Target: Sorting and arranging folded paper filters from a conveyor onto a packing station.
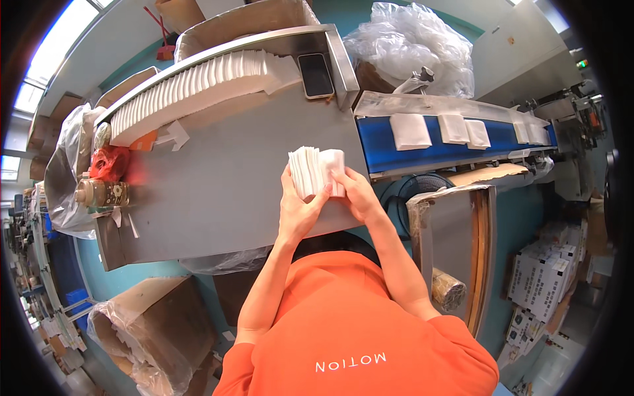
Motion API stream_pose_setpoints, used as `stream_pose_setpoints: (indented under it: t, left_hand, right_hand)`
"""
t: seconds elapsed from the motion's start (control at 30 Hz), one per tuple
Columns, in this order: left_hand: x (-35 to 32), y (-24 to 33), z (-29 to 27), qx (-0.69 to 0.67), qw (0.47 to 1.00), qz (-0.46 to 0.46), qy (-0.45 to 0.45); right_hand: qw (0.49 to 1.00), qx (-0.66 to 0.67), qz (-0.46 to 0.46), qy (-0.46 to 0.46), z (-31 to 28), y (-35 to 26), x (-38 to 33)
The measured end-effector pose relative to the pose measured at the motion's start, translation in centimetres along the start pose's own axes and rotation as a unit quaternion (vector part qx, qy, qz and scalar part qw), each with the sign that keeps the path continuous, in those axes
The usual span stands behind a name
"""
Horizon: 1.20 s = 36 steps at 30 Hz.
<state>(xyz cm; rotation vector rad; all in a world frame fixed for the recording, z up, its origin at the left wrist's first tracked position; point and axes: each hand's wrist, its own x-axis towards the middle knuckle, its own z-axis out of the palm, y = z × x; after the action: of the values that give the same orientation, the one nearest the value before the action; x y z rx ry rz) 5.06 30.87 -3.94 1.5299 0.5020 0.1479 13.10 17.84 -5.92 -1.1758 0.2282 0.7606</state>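
A small stack of white folded tissues (316,172) is gripped between both hands just above the near edge of the steel table (231,185). The left hand (298,210) is closed around the stack's left and lower side, fingers curled beneath it, while the right hand (353,191) is pressed against its right face with the thumb laid over the top. The sheets are squeezed from opposite sides, seemingly so that the loose edges are kept square and none slips out.

All else is placed here relative to the steel table. Along its far side a long row of white tissues (191,86) is stood on edge in a curved line against a raised rim, apparently so that portions can be lifted off in order. At the far right corner a dark phone (315,74) is laid flat, clear of the working area. At the left end a patterned bottle (102,193) and a red bag (109,162) are kept. Directly to the right, a blue conveyor belt (376,142) is butted against the table, with separate white tissue packs (409,131) spaced along it, within reach of the right hand. Beyond the far right corner a crumpled clear plastic bag (413,43) is heaped. Below the near left corner, a plastic-lined cardboard box (155,323) is set on the floor.
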Motion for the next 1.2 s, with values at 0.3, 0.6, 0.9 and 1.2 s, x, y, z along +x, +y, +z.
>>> stream_pose_setpoints:
  t: [0.3,0.6,0.9,1.2]
  left_hand:
    - [0.2,-1.5,0.8,-0.026,0.998,0.004,-0.055]
    - [0.1,-0.8,0.7,-0.007,0.998,0.007,-0.058]
    - [1.0,-0.6,0.1,-0.029,0.998,-0.05,0.034]
    - [0.3,-0.9,1.2,0.252,0.962,0.081,-0.071]
  right_hand:
    - [0.97,-0.187,-0.123,0.091,-1.0,-0.5,0.7]
    - [0.992,0.083,0.083,-0.049,-2.6,0.7,0.4]
    - [0.95,0.24,-0.125,0.155,-5.4,-1.4,2.8]
    - [0.989,-0.013,-0.017,0.149,-3.9,0.9,2.5]
